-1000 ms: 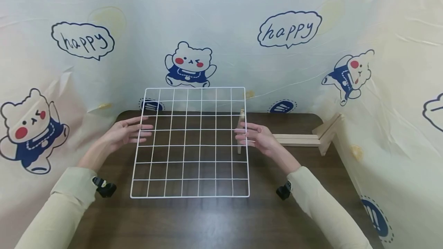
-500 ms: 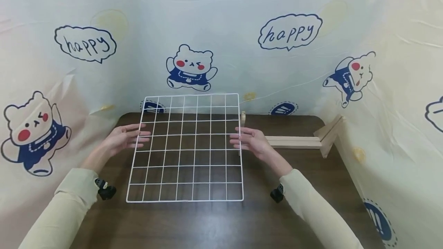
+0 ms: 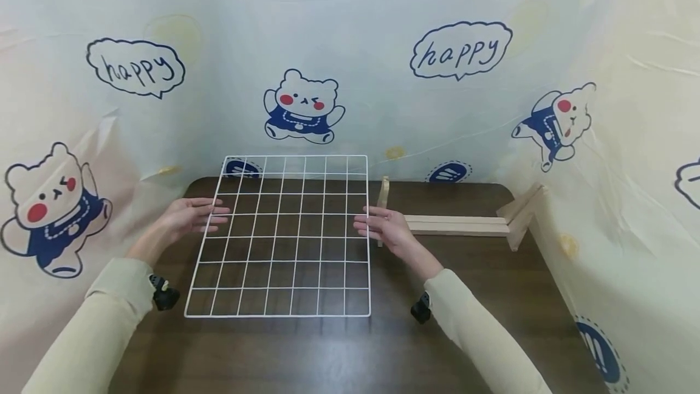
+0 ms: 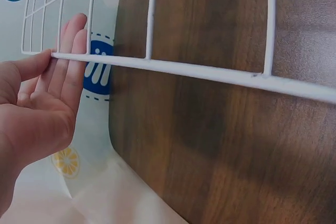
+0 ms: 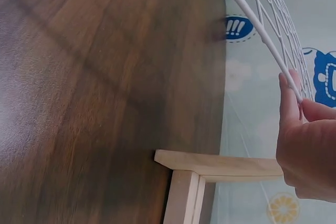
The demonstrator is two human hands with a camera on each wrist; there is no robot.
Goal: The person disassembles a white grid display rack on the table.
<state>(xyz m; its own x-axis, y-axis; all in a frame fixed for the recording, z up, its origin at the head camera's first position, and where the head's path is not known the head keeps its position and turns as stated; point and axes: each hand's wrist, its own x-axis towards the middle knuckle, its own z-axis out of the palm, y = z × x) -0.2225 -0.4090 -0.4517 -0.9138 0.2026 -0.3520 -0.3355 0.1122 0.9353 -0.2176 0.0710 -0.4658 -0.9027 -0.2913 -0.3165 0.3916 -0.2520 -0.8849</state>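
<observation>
A white wire grid panel [image 3: 275, 237] is held up above the table, tilted with its far edge towards the back. My left hand [image 3: 188, 219] pinches its left edge; in the left wrist view the thumb [image 4: 39, 64] lies on the edge wire and the fingers extend behind the mesh. On the opposite edge my right hand [image 3: 391, 230] pinches the wire between thumb and fingers, as the right wrist view also shows. Behind and right of that hand stands a pale wooden frame [image 3: 462, 225], its left end partly hidden by the hand.
The brown wooden table [image 3: 306, 360] has rounded back corners. A printed cloth [image 3: 377, 108] with bears and "happy" bubbles hangs behind and at both sides. The frame's angled right end piece [image 3: 522, 217] stands close to the right-hand cloth.
The grid panel has shifted left and its far edge has dropped lower in view. My right hand has moved left with it; my left hand has moved slightly left.
</observation>
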